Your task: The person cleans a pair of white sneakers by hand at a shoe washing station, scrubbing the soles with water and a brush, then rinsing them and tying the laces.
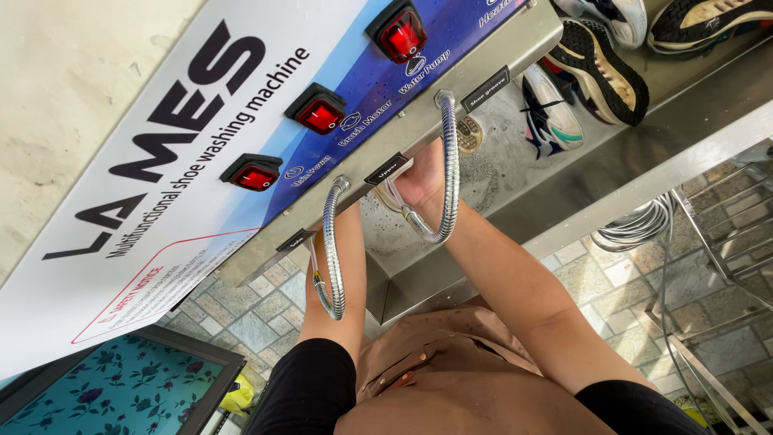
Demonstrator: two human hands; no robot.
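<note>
Both arms reach under slanted front panel point(241, 121) of steel washing machine. Right hand point(420, 181) half seen at panel edge, fingers curled near bent metal hose point(449, 153); cannot tell if it grips anything. Left hand hidden behind panel, only forearm shows beside second metal hose point(332, 250); cannot tell how open. Three red switches point(320, 114) sit on panel. Shoes point(600, 72) lie in wet steel trough point(499, 153) past hands. Coiled grey hose point(636, 229) hangs below trough.

Three red switches point(320, 113) sit on the blue and white panel point(201, 121). Below the panel hang silver hoses point(449, 161). A teal cloth point(105, 387) has dark flowers.
</note>
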